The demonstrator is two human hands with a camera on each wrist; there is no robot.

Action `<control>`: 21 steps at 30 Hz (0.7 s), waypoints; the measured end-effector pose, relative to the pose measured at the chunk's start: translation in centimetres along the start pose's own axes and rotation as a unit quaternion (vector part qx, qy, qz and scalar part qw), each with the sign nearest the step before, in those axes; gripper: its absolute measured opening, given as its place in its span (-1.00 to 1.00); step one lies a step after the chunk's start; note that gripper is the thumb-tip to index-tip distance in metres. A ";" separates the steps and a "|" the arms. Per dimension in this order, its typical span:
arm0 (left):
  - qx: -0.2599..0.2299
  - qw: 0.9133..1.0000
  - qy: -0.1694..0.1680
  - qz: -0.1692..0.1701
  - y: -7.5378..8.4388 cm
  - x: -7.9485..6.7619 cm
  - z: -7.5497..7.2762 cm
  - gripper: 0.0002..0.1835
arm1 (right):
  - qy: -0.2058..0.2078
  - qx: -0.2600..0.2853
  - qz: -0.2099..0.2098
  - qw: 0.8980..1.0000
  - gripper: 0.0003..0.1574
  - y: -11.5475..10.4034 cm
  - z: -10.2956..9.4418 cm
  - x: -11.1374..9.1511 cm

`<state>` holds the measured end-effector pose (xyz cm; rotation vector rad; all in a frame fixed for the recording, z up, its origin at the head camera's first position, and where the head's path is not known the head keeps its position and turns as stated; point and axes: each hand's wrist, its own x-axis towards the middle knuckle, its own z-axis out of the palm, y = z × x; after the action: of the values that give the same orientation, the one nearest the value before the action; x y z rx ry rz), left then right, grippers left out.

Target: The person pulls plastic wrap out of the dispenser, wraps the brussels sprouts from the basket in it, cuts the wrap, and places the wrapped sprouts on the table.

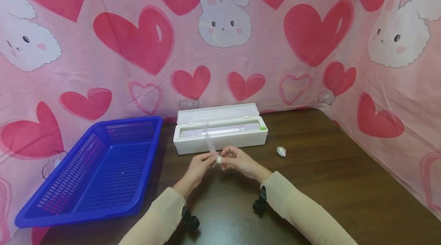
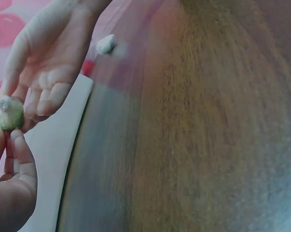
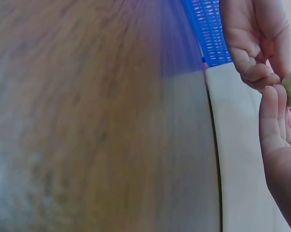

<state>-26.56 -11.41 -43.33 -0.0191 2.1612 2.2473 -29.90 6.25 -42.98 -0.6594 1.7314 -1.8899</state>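
Between my two hands, in front of a white wrap dispenser box, is a small round greenish thing wrapped in clear film (image 1: 218, 160). My left hand (image 1: 200, 166) pinches it from the left with thumb and fingertips. From the right, the thumb and fingers of my right hand (image 1: 241, 162) hold it too. A loose strip of clear film (image 1: 210, 143) rises from the fingers across the box front. In the left wrist view the wrapped green ball (image 2: 10, 115) shows a whitish nub on top. The right wrist view cuts it off at the edge.
Behind the hands stands the white dispenser box (image 1: 220, 140), its lid (image 1: 218, 113) raised. A second small film-wrapped piece (image 1: 281, 151) lies on the brown table (image 1: 320, 183) to the right. On the left sits a blue plastic basket (image 1: 146, 176). A pink patterned cloth (image 1: 220, 61) hangs behind.
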 end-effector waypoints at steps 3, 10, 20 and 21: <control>0.005 1.000 0.000 0.013 0.0 -0.1 0.1 -0.71 | 0.002 -0.007 -0.010 1.000 -0.75 -0.1 0.1 0.0; 0.044 0.997 -0.012 0.056 0.1 -0.7 0.3 -0.72 | 0.012 -0.008 -0.012 1.000 -0.68 -0.4 0.5 0.0; 0.055 0.994 -0.079 0.049 0.7 -1.2 0.1 -0.63 | 0.024 -0.032 -0.005 0.999 -0.44 -0.8 0.4 -0.3; 0.057 0.993 -0.085 0.051 0.7 -1.3 0.1 -0.62 | 0.020 -0.033 -0.007 0.999 -0.43 -0.8 0.4 -0.3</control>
<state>-25.33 -11.35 -42.63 0.2804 2.2417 2.0826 -29.42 6.25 -42.14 -0.6649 1.8255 -1.8744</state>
